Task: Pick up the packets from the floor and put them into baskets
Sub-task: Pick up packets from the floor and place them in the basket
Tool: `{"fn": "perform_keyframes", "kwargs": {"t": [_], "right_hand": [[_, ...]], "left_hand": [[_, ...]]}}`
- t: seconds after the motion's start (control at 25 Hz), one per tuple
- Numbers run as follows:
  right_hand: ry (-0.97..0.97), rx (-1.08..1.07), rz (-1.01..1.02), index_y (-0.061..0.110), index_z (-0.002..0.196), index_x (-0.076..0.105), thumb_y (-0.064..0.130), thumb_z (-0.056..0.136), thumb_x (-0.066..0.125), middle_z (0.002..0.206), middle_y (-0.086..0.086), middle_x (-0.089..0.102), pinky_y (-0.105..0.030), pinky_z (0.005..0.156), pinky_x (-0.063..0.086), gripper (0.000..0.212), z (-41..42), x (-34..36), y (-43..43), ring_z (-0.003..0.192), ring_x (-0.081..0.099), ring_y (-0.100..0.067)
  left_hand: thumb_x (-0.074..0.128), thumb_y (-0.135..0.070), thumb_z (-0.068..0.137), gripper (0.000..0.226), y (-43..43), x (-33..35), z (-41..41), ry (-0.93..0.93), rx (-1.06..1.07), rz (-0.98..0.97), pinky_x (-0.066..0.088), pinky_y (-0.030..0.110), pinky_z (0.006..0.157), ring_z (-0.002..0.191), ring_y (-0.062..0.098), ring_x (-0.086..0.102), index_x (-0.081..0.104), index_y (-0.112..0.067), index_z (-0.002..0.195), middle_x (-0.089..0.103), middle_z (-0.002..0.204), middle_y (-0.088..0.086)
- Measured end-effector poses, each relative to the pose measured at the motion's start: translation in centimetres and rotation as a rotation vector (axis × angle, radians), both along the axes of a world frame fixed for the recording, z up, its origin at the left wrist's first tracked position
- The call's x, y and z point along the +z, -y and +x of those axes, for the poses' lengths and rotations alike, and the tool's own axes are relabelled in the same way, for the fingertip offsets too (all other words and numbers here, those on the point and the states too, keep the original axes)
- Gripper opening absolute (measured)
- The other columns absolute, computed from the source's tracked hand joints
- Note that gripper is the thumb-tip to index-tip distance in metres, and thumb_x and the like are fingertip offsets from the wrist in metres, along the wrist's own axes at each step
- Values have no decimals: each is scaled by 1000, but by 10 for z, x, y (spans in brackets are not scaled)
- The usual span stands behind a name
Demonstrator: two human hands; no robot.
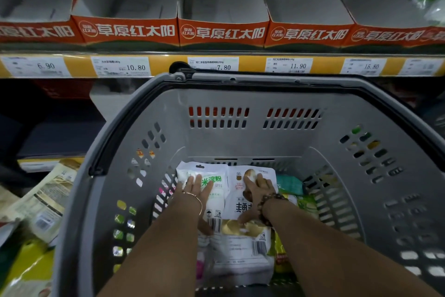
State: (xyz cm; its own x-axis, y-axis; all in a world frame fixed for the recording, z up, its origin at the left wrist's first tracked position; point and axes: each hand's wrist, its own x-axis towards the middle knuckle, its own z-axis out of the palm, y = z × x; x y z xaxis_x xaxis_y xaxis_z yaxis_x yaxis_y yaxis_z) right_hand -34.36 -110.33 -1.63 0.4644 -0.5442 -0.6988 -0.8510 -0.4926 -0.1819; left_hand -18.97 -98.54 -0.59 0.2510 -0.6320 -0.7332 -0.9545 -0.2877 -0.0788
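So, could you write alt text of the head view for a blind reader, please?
Left hand rests flat on a green-lettered packet, right hand on a second white packet, both inside a grey basket; more packets lie outside it.

White packets [237, 247] lie flat in the grey basket [337, 128]; more packets [41, 205] outside.

Head view, dim overall. I read light as falling from above, 12 o'clock: brightest on price labels [213, 64] and red carton fronts [222, 33]. Deep shadow under shelf at 9 o'clock. Wide-angle bend strong: rim of basket [265, 142] bows, shelf edge curves down toward 3 and 9 o'clock. Floor packets [41, 207] at 8 o'clock smeared; forearms [149, 248] soft at 6 o'clock. I find centre print sharpest.
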Motion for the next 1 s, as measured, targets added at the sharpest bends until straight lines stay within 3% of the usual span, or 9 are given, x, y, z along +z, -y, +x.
{"fn": "perform_keyframes", "kwargs": {"t": [0.2, 0.36, 0.44, 0.52, 0.6, 0.68, 0.76, 1.0], "right_hand": [[-4, 14, -45, 37, 147, -8, 54, 59, 80, 156, -3, -19, -56, 113, 6, 125, 0, -2, -2, 143, -15, -29], [-20, 12, -26, 36, 147, -8, 53, 61, 80, 156, -4, -19, -55, 114, 7, 124, 2, 2, -1, 143, -14, -29], [-36, 44, -21, 35, 147, -9, 55, 62, 78, 156, -5, -17, -54, 115, 10, 123, 1, 6, 0, 143, -11, -30], [-54, 97, -1, 32, 148, -5, 57, 64, 75, 157, -7, -3, -51, 113, 20, 118, 1, 18, 4, 143, 6, -32], [-40, 127, 18, 25, 147, 8, 52, 69, 73, 148, -11, 28, -45, 105, 36, 105, 1, 38, 8, 131, 35, -32], [28, 151, -18, 18, 141, 24, 45, 73, 73, 136, -10, 45, -39, 97, 44, 88, 1, 65, 7, 119, 48, -29], [130, 186, -118, 16, 139, 32, 43, 75, 72, 137, -10, 48, -37, 97, 45, 80, 2, 96, 2, 119, 50, -28], [432, 277, -250, 16, 146, 26, 42, 83, 65, 147, -8, 37, -30, 103, 35, 78, 8, 188, -40, 129, 41, -23]], "left_hand": [[75, -43, 74, 124, 3, -10, 1, 22, 7, -1, -13, 48, 112, 140, 31, -25, -26, -23, 144, -32, 150, 14], [76, -54, 67, 130, 3, -8, -1, 23, 8, -10, -9, 49, 113, 141, 32, -21, -24, -23, 144, -28, 152, 14], [75, -56, 67, 127, 5, -3, -3, 40, 13, -21, -1, 49, 114, 144, 32, -9, -18, -24, 146, -20, 155, 13], [65, -54, 79, 108, 11, 12, -4, 28, 23, 0, 15, 50, 113, 143, 34, 10, -13, -24, 149, -8, 157, 11], [50, -51, 90, 88, 18, 33, -4, -21, 60, -19, 30, 48, 108, 137, 34, 29, -5, -18, 150, 14, 156, 14], [53, -49, 88, 86, 18, 61, -7, -86, 145, -112, 37, 45, 105, 132, 33, 37, 5, -13, 150, 28, 151, 15], [57, -43, 88, 75, 12, 94, -11, -168, 254, -269, 37, 41, 105, 131, 32, 40, 21, -10, 146, 34, 148, 14], [57, -33, 89, 58, -54, 190, -29, -172, 413, -699, 39, 36, 101, 125, 30, 45, 33, -19, 141, 42, 141, 11]]}}
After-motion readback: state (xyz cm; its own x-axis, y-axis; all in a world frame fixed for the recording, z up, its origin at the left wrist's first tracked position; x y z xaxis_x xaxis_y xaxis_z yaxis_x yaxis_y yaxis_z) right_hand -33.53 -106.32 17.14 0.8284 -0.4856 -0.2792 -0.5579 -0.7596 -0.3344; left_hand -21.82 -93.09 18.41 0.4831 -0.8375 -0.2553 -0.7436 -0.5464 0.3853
